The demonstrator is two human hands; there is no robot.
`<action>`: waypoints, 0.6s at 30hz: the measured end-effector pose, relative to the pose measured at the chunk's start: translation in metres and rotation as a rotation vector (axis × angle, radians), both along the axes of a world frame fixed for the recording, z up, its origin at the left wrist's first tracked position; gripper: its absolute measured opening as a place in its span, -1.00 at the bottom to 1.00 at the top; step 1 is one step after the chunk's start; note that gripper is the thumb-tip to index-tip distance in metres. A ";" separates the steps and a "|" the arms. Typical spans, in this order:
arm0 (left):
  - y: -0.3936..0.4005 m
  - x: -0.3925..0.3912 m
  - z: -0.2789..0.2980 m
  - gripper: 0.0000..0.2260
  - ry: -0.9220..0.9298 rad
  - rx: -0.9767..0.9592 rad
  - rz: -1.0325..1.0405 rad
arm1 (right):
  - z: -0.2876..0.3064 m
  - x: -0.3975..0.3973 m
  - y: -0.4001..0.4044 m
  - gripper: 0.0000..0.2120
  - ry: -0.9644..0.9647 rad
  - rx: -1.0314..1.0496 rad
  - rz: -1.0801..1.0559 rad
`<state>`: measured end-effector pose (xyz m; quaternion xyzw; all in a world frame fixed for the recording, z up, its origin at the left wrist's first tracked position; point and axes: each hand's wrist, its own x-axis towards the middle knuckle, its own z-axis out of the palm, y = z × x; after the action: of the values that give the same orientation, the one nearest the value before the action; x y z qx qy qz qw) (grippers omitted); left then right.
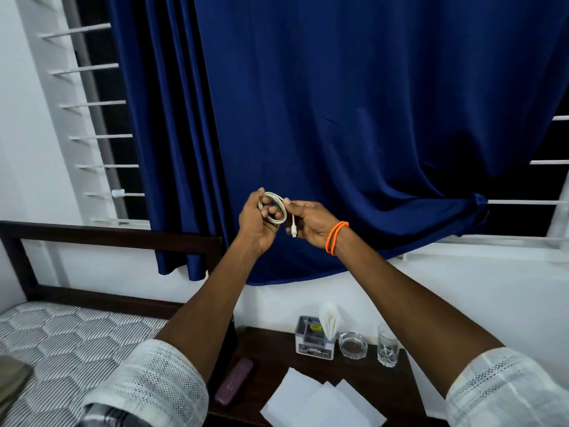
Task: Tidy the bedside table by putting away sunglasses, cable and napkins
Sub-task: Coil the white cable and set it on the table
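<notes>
Biggest risk here: the coil springs loose — the right hand [311,221] only pinches the tail near the plug, so if the left hand [258,221] eases its curled fingers, the loops could flop open. The cable [275,208] is white, wound in a small ring, held up against the blue curtain [338,118]. Loose napkins [320,402] lie at 6 o'clock on the surface [378,374].

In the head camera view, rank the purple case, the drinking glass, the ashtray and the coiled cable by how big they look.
Largest to smallest as they appear:
1. purple case
2. drinking glass
3. Glass ashtray and coiled cable: they look alike, and the cable is held up in both hands, nearer the camera, so no ranking.
</notes>
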<state>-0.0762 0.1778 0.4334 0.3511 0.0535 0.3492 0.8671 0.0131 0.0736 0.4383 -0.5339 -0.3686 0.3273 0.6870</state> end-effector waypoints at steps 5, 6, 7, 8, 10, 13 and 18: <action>0.003 0.003 -0.002 -0.69 0.018 -0.005 0.011 | 0.002 0.000 0.008 -0.69 -0.051 -0.025 -0.090; 0.004 0.004 -0.003 -0.69 0.027 -0.003 0.015 | 0.003 0.000 0.010 -0.70 -0.052 -0.030 -0.104; 0.004 0.005 -0.003 -0.68 0.033 0.001 0.018 | 0.003 0.001 0.011 -0.71 -0.051 -0.032 -0.117; 0.004 0.006 -0.004 -0.68 0.039 0.011 0.023 | 0.004 0.002 0.013 -0.72 -0.051 -0.032 -0.133; 0.004 0.008 -0.006 -0.67 0.073 0.051 0.044 | 0.004 0.004 0.015 -0.73 -0.057 -0.023 -0.161; 0.008 0.008 -0.013 -0.75 0.154 0.121 0.068 | 0.007 0.011 0.015 -0.76 -0.147 -0.021 -0.231; 0.025 0.001 -0.018 -0.73 0.319 0.344 0.041 | 0.014 0.029 0.006 -0.82 -0.462 -0.103 -0.320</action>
<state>-0.0756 0.2028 0.4154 0.5433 0.1366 0.3110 0.7678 0.0420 0.0792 0.4522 -0.6799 -0.4092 0.1026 0.5998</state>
